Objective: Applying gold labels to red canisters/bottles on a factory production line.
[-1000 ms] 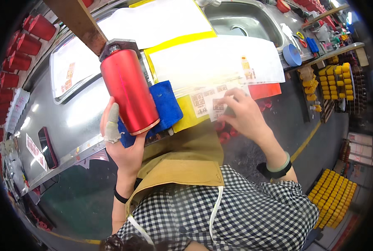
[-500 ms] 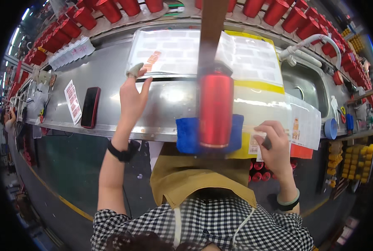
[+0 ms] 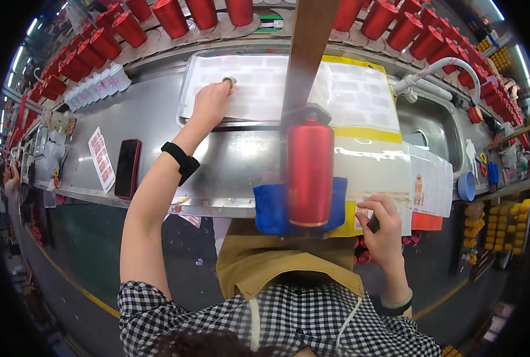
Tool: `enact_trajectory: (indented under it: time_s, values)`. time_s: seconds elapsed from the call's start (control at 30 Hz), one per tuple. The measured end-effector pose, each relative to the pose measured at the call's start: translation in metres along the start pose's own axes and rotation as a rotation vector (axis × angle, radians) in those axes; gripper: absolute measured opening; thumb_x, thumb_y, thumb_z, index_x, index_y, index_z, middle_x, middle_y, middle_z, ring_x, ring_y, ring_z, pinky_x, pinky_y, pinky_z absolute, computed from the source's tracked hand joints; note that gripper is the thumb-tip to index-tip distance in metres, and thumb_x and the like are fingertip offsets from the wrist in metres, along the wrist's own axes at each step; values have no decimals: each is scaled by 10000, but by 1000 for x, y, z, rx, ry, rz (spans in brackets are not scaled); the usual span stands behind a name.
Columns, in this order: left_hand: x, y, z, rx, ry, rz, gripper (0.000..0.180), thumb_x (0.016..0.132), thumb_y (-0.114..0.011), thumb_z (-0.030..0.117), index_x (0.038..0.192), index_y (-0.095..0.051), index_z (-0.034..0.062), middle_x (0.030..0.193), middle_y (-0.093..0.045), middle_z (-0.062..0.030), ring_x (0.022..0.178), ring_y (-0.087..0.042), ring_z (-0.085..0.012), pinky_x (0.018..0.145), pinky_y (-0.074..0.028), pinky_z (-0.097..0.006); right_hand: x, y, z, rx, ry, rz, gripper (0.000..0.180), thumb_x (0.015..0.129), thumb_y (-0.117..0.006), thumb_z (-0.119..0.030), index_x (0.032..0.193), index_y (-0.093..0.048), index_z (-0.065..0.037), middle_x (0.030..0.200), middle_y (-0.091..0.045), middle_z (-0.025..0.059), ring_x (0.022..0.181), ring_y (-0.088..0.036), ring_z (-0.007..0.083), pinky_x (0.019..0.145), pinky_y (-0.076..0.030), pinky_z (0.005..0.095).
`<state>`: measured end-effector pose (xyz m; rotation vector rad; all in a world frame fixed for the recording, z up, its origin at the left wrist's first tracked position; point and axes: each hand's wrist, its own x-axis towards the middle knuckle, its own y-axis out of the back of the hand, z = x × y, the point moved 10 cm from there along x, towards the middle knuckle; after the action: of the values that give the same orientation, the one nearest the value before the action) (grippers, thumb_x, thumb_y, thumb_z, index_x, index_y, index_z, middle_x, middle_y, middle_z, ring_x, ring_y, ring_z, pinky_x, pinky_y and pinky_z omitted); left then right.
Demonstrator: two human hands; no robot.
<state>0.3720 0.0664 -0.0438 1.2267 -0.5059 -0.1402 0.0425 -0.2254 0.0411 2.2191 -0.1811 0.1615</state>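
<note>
Now the left hand (image 3: 210, 102) pinches a small cap (image 3: 229, 80) over the tray (image 3: 184, 104) (right hand's (image 3: 384, 229) fingers hold a dark object (image 3: 373, 222)).

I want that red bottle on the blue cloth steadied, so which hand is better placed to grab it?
Right hand: it rests beside the red bottle; the left hand is stretched out on the far tray.
</note>
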Motion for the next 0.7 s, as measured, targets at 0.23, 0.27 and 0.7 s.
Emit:
enact_trajectory:
  time_s: [0.23,0.27,0.7]
  values:
    - [-25,7,46,-356,-241,-103,266,959,-625,232,1068,-653,-9,949,-687,-238,926,-654,-420,815,-513,-490,-1,-11,1,23,-12,-12,239,791,-772,7,1007,-676,-26,1024,-617,130,938,-634,325,796,-517,404]
    - [-33,7,47,-303,-251,-116,291,956,-648,250,1119,-668,9,1032,-693,-217,1008,-641,-404,891,-500,-457,-1,-12,0,30,-4,-13,239,790,-775,5,1006,-677,-26,1022,-616,130,937,-633,325,797,-517,404]
    - [-54,10,58,-423,-242,-188,321,811,-783,85,1124,-723,54,964,-754,-81,993,-696,-253,973,-500,-368,-9,-14,-1,80,-21,-16,240,779,-780,5,993,-679,-30,1012,-620,129,970,-623,333,820,-510,405]
